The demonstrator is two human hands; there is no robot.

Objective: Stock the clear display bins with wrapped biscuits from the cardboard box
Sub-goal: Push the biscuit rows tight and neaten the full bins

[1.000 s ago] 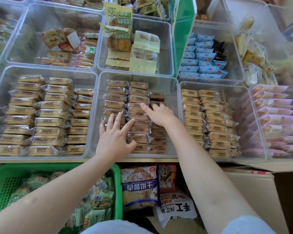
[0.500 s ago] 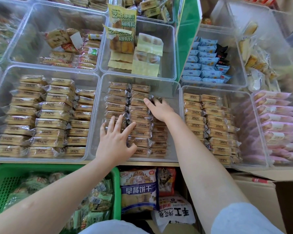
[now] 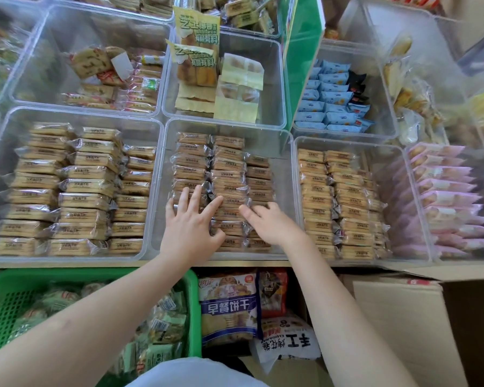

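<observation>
Head view: the right hand (image 3: 271, 223) is drawing back toward the near end of the middle bin (image 3: 287, 191), having left the far packets of the right-hand row it was touching a second ago; the left hand (image 3: 192, 223) is remaining where it was, on the near part of the left and centre rows. Judgement: the biscuits (image 3: 229, 174) in this bin are being squared up, not added to, so the bin is nearing a tidy state, though its right row is sitting lower and shorter than the others. The left hand is lying flat, fingers spread and straight, pressing on the packets. The right hand is resting palm-down, fingers bent over the row's near packets; whether it is gripping one cannot be told. The cardboard box (image 3: 397, 317) is standing open below the shelf at lower right.
</observation>
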